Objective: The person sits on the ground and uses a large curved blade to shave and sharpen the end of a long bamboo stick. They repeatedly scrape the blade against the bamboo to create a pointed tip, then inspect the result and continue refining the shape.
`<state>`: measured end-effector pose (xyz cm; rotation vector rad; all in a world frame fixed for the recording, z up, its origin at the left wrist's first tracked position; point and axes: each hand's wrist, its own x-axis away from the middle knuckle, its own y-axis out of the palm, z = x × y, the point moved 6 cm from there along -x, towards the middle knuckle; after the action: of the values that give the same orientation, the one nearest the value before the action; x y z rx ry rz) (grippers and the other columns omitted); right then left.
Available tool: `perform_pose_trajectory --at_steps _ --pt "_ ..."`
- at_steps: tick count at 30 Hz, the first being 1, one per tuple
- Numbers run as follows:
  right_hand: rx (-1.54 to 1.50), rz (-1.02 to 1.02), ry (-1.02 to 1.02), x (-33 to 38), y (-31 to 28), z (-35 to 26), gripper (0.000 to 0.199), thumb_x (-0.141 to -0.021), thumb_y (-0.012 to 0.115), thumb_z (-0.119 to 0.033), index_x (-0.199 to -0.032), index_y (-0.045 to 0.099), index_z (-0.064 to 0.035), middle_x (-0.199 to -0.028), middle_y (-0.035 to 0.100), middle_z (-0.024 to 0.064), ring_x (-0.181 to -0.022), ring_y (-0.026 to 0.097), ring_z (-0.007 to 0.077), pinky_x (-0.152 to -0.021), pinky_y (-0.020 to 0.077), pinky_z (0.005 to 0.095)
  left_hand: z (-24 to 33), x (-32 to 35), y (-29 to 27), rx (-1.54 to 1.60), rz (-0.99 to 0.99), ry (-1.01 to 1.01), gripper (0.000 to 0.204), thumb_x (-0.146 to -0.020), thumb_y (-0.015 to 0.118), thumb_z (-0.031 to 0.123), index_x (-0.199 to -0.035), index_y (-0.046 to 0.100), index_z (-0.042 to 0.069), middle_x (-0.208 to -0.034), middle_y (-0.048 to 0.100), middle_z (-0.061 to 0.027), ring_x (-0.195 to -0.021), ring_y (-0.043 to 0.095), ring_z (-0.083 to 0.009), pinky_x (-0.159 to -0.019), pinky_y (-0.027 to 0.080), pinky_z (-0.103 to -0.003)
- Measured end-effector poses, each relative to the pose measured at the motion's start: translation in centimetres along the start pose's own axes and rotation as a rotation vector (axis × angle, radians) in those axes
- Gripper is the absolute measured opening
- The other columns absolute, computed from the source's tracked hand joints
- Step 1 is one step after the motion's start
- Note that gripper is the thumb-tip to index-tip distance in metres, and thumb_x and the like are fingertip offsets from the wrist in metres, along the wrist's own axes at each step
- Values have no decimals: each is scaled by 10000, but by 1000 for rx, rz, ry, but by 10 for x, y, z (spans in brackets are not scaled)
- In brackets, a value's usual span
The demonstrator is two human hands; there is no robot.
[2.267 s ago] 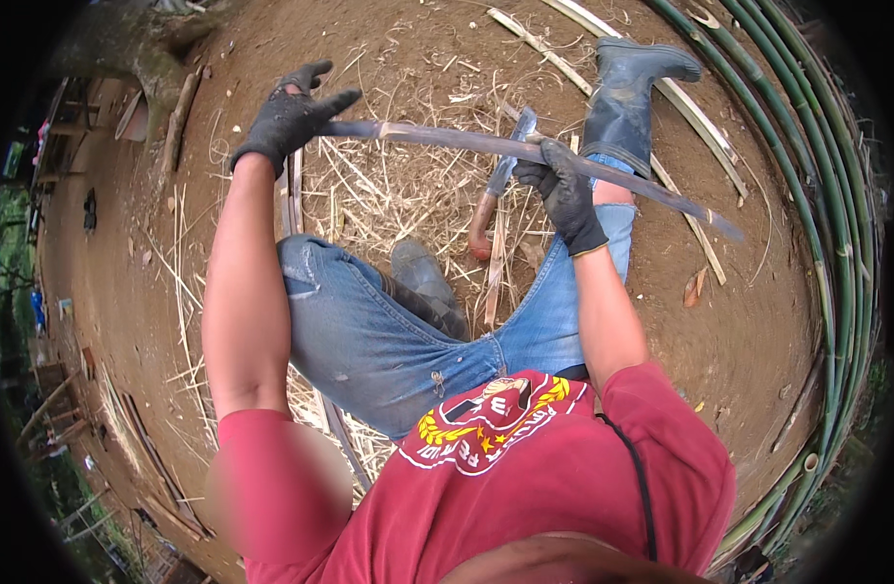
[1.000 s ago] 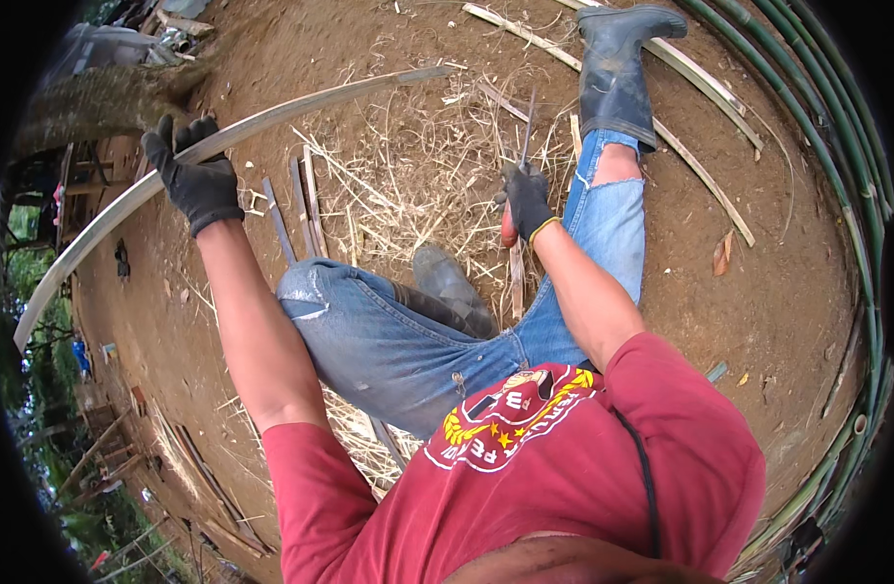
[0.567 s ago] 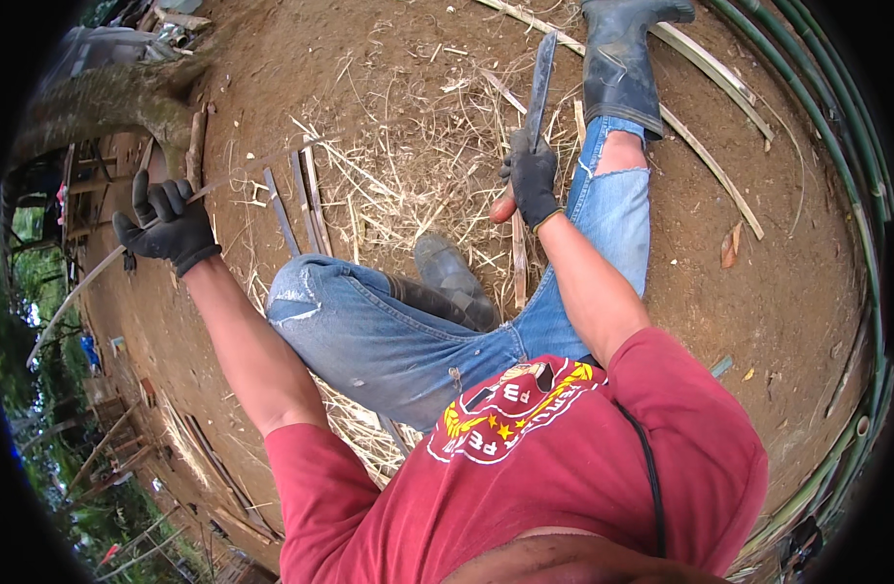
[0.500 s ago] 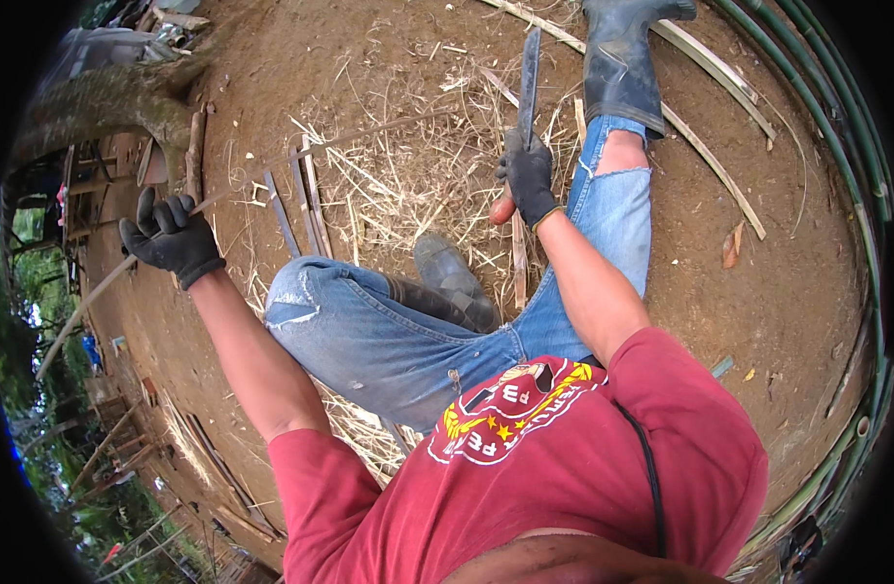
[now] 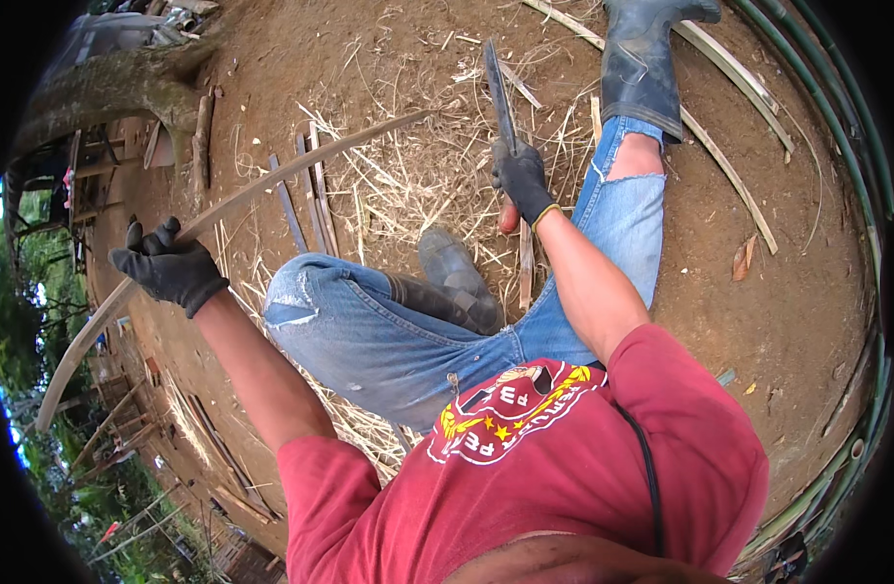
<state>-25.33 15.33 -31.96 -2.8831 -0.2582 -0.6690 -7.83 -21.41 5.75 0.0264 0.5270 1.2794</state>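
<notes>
A long, flat strip that looks like split bamboo (image 5: 282, 175) slants across the left side, its far end over the shavings. My left hand (image 5: 171, 265), in a dark glove, is closed around this strip near its middle. In my gloved right hand (image 5: 521, 175) is a machete (image 5: 499, 95), its dark blade pointing away from me. The rounded reddish-brown end of its handle (image 5: 508, 216) sticks out below the fist. The blade is apart from the strip.
Pale shavings (image 5: 398, 195) litter the brown ground between my legs, with several narrow slats (image 5: 316, 190) at their left. My booted right leg (image 5: 642, 78) stretches forward; the left is folded. Green bamboo poles (image 5: 841, 107) lie along the right, a log (image 5: 107, 102) far left.
The strip has turned so its wide face shows. The machete's tip has swung left and the right hand has shifted slightly left and down. My left hand has lowered a little.
</notes>
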Motion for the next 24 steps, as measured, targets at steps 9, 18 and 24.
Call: perform_pose_trajectory --at_steps 9,18,24 --pt "366 -87 -150 21 14 -28 413 -902 535 -415 -1073 662 -61 -981 692 223 -948 664 395 -860 511 472 -4 9 -12 157 -66 -109 421 -979 543 440 -956 618 26 -534 316 26 -470 305 -98 -498 358 -236" --pt "612 -288 -13 11 21 7 497 -876 557 -437 -1146 654 -31 -1125 674 237 -1059 643 401 -938 494 468 18 60 19 548 -869 -159 331 -870 516 265 -977 679 -3 -457 369 23 -513 365 -108 -580 376 -299" --pt "509 -338 -9 23 20 -3 402 -848 502 -281 -1125 657 -35 -1119 649 282 -1040 626 460 -898 509 496 15 70 10 452 -560 -138 656 -875 519 315 -1462 406 47 -888 622 -71 -840 567 -265 -1131 320 -491"
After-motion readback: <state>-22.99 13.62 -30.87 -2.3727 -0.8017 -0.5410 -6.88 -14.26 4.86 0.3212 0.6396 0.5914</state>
